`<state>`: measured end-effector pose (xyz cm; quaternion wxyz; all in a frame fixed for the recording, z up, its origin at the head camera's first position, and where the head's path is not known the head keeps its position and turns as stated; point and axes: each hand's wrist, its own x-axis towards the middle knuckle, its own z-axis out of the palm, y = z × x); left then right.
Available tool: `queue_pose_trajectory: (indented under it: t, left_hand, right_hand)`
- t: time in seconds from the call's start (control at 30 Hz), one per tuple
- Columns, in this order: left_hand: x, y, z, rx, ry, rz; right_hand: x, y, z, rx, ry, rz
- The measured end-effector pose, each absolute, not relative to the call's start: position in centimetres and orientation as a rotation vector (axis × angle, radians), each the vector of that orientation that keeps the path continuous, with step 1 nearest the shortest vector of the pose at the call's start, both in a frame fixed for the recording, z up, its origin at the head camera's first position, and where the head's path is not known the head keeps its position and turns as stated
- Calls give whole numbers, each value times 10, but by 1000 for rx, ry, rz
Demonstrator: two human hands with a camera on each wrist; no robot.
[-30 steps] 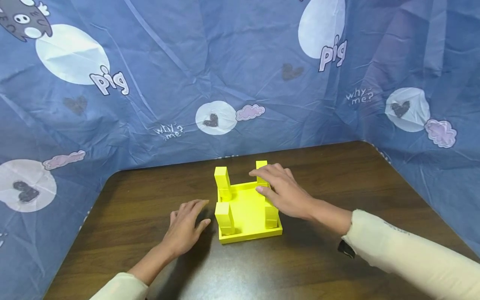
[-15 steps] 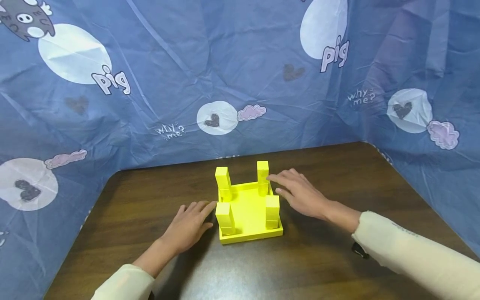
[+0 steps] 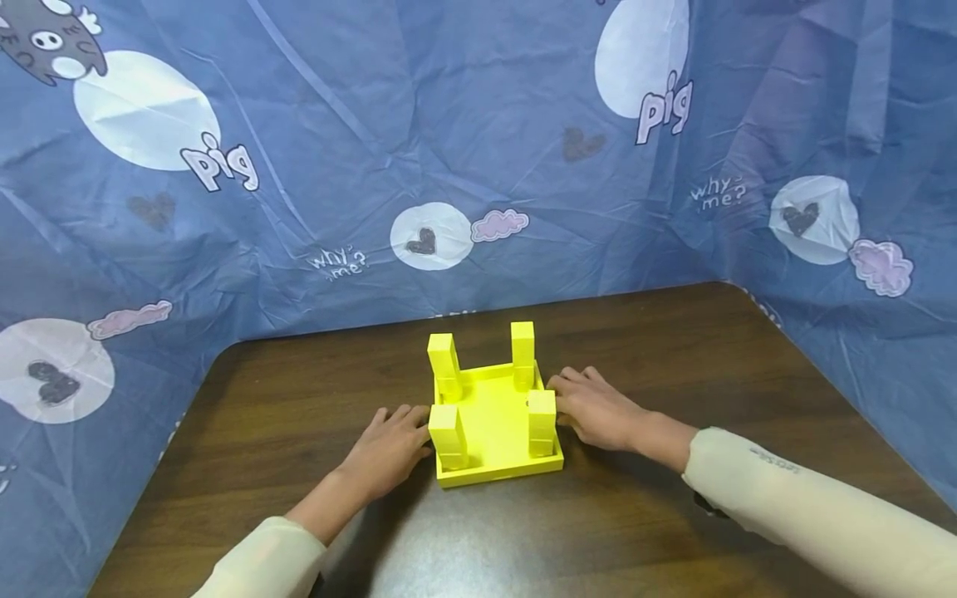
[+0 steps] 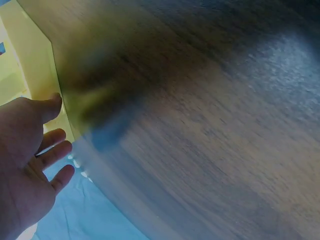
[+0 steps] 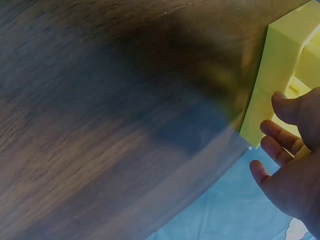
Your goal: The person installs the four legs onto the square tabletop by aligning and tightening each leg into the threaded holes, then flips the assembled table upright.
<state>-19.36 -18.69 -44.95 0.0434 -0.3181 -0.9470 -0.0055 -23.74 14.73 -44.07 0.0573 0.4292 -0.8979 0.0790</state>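
A yellow square tray-like base [image 3: 497, 474] lies on the table with an upright block-like post at each corner, such as the front left post [image 3: 448, 436] and the front right post [image 3: 542, 423]. My left hand [image 3: 385, 453] is at its left side, fingertips partly hidden by the front left post. On the opposite side is my right hand [image 3: 601, 411], its fingertips right at the edge behind the front right post. Both wrist views show loosely bent fingers, with the left thumb [image 4: 52, 106] and right thumb [image 5: 286, 107] overlapping the yellow side walls [image 5: 272, 60].
The brown wood-grain table [image 3: 635, 523] spreads around the yellow piece, its far edge close to the blue printed cloth [image 3: 568, 191]. That cloth hangs behind the table and along its sides.
My right hand has left the back right post, moving outward and then down to the right side of the base. My left hand has moved right to the left side. The base stays put.
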Motion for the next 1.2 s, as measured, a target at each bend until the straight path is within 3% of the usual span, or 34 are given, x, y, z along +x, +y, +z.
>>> queue_pose_trajectory:
  t: [0.93, 1.2]
  left_hand:
    - [-208, -177, -449, -1118, -2640, 361]
    - [-214, -175, -446, -1198, -2539, 280]
  right_hand:
    - [-249, 143, -453, 1433, -2550, 67]
    - [-255, 144, -452, 1484, -2479, 15]
